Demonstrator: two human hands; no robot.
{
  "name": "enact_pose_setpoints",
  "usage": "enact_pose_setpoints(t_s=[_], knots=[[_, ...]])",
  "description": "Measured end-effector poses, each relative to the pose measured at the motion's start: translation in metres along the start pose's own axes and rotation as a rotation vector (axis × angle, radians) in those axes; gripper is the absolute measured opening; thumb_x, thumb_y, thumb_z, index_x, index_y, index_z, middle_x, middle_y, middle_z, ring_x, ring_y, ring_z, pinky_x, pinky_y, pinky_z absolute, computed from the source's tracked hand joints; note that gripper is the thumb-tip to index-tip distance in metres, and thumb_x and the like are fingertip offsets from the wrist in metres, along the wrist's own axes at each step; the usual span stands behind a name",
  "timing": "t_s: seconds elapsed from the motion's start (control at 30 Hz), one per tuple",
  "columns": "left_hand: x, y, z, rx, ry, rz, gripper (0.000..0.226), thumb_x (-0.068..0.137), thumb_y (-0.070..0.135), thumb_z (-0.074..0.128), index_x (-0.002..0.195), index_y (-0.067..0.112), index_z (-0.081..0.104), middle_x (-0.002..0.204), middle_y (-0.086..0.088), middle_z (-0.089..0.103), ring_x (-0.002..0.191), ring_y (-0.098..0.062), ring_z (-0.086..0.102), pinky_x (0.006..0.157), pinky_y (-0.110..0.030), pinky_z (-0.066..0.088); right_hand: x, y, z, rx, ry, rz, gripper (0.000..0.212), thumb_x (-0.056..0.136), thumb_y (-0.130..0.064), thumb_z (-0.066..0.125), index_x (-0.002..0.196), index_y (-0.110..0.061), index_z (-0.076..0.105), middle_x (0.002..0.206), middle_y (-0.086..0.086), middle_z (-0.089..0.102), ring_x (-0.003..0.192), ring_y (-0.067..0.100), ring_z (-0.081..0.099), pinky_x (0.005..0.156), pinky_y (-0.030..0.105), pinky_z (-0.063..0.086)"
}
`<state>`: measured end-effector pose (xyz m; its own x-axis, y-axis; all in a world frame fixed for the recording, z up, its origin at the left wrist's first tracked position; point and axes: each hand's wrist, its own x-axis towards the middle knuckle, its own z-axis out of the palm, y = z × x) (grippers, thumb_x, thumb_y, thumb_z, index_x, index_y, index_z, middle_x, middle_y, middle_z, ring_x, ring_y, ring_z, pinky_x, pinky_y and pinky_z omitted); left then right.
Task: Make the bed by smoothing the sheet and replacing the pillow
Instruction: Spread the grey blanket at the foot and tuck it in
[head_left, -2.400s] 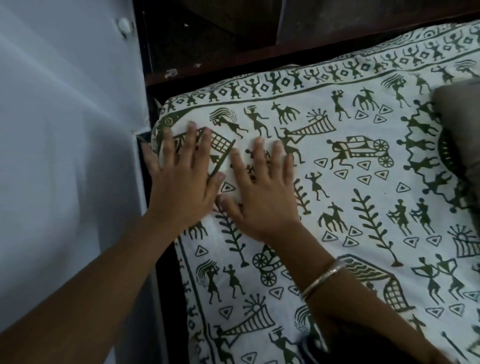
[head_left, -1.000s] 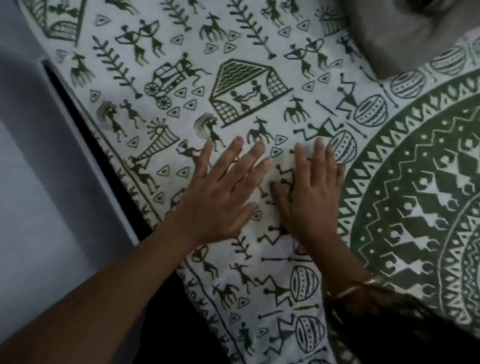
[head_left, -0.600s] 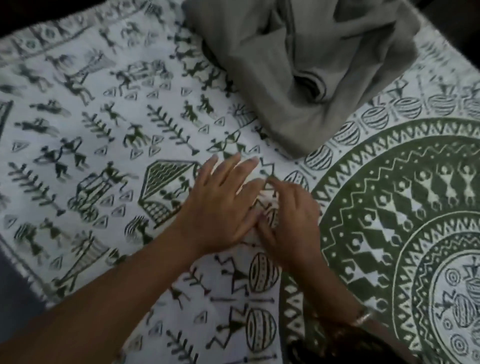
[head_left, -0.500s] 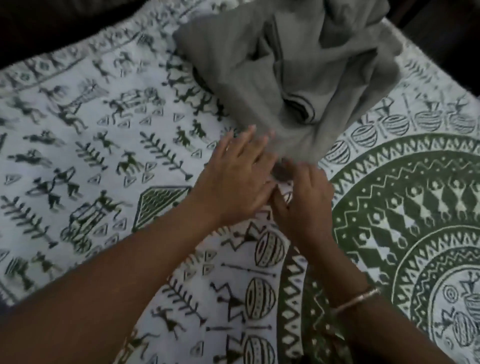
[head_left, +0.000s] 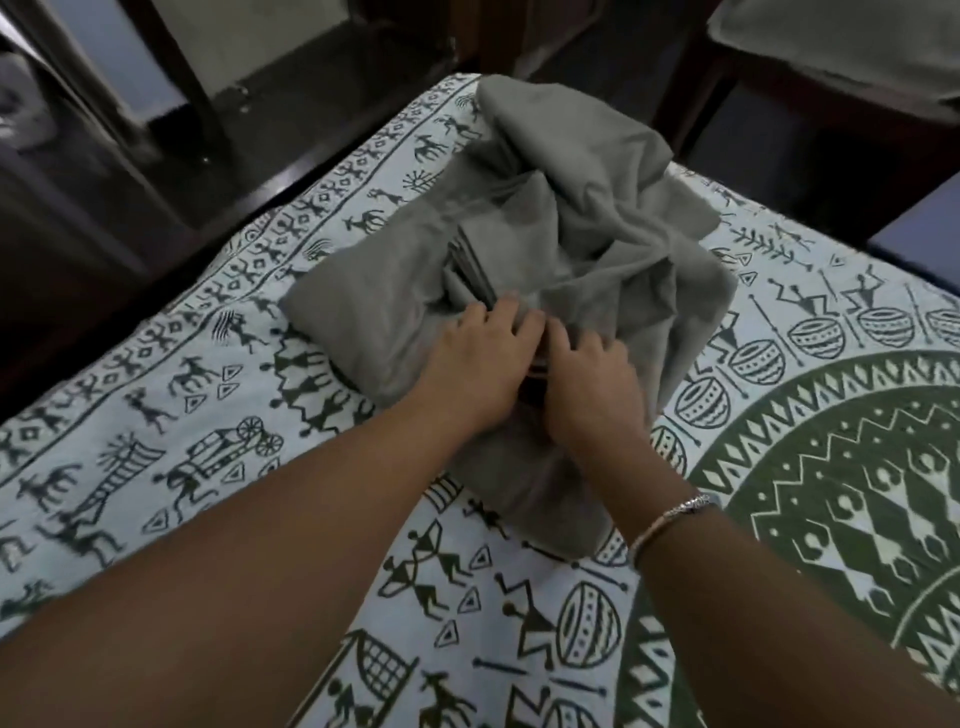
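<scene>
Dim, even light: we find the sheet (head_left: 156, 374) brightest, the floor (head_left: 322, 104) past its far edge near black, slight motion blur, bowed margins.

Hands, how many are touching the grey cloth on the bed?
2. The left hand lies on the grey cloth near its middle; the right hand touches it just beside, to the right. None seems hidden.
</scene>
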<state>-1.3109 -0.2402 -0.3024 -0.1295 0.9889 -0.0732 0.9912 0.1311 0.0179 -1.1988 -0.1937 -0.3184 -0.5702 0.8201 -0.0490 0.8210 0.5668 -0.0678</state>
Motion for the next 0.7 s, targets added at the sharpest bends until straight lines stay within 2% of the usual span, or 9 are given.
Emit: enact_pose_setpoints(t_s=[0.07,0.13,0.27,0.33,0.37,0.47,0.57,0.63,0.7], knots=[[0.004,0.0,0.0,-0.068,0.035,-0.033,0.058,0.091,0.023,0.051,0.142,0.014,0.026,0.143,-0.016,0.027,0.118,-0.036,0.042,0.089,-0.042,0.041,0.006,0.002,0.001,0.0,0.082,-0.029,0.027,0.095,-0.02,0.04,0.117,-0.008,0.051,0.113,0.017,0.057,0.102,0.039,0.052,0.076,0.043,0.042],[0.006,-0.005,-0.002,-0.324,0.116,-0.127,0.047,0.089,0.016,0.049,0.134,0.01,0.036,0.133,-0.018,0.034,0.108,-0.038,0.048,0.083,-0.042,0.042,0.008,-0.001,-0.006,0.225,0.147,0.014,0.021,0.085,-0.02,0.038,0.093,-0.008,0.053,0.098,0.02,0.058,0.09,0.04,0.054,0.067,0.04,0.035],[0.003,-0.006,-0.021,-1.438,0.344,-0.61,0.026,0.086,-0.003,0.039,0.104,0.012,0.049,0.092,-0.008,0.055,0.086,-0.028,0.056,0.074,-0.03,0.049,-0.005,-0.033,-0.032,0.606,0.039,0.016,0.017,0.075,-0.034,0.035,0.074,-0.017,0.037,0.076,0.009,0.055,0.073,0.032,0.052,0.062,0.037,0.036],[-0.005,-0.014,-0.034,-1.973,0.314,-0.825,0.016,0.094,0.011,0.038,0.092,0.013,0.054,0.075,-0.007,0.054,0.07,-0.02,0.055,0.063,-0.023,0.05,-0.015,-0.052,-0.047,0.658,-0.028,-0.017,0.027,0.072,-0.041,0.045,0.079,-0.015,0.046,0.075,0.006,0.061,0.07,0.028,0.057,0.062,0.039,0.045],[-0.011,-0.021,-0.037,-2.117,0.238,-0.866,0.023,0.097,0.024,0.039,0.093,0.01,0.056,0.077,-0.009,0.057,0.071,-0.021,0.057,0.067,-0.024,0.051,-0.018,-0.059,-0.054,0.704,-0.079,-0.018,0.025,0.072,-0.039,0.053,0.081,-0.016,0.051,0.075,0.004,0.063,0.07,0.026,0.059,0.063,0.04,0.049],[-0.035,-0.044,-0.032,-2.208,0.005,-0.856,0.046,0.091,0.049,0.052,0.099,0.005,0.064,0.105,-0.014,0.062,0.098,-0.025,0.059,0.098,-0.035,0.046,-0.033,-0.071,-0.069,0.973,-0.343,-0.011,0.015,0.073,-0.008,0.066,0.079,-0.019,0.058,0.069,0.0,0.065,0.067,0.017,0.065,0.061,0.036,0.056],[-0.069,-0.054,-0.041,-2.172,-0.119,-0.8,0.039,0.088,0.036,0.062,0.075,0.0,0.072,0.088,-0.013,0.071,0.08,-0.02,0.069,0.078,-0.027,0.057,-0.067,-0.089,-0.073,1.073,-0.614,-0.1,0.025,0.074,0.003,0.063,0.07,-0.02,0.053,0.058,-0.005,0.056,0.053,0.011,0.058,0.05,0.025,0.049],[-0.096,-0.055,-0.05,-2.048,-0.22,-0.813,0.046,0.069,0.037,0.08,0.094,-0.001,0.07,0.101,-0.016,0.07,0.094,-0.024,0.067,0.093,-0.038,0.052,-0.09,-0.101,-0.069,1.08,-0.712,-0.199,0.024,0.074,0.004,0.062,0.07,-0.016,0.049,0.058,0.0,0.05,0.051,0.019,0.051,0.05,0.031,0.045],[-0.127,-0.055,-0.058,-1.911,-0.233,-0.792,0.022,0.08,0.021,0.072,0.088,0.002,0.065,0.088,-0.01,0.068,0.091,-0.02,0.065,0.096,-0.034,0.049,-0.111,-0.112,-0.067,1.042,-0.782,-0.308,0.018,0.075,0.004,0.062,0.074,-0.011,0.051,0.061,0.006,0.05,0.053,0.02,0.05,0.053,0.037,0.045]])
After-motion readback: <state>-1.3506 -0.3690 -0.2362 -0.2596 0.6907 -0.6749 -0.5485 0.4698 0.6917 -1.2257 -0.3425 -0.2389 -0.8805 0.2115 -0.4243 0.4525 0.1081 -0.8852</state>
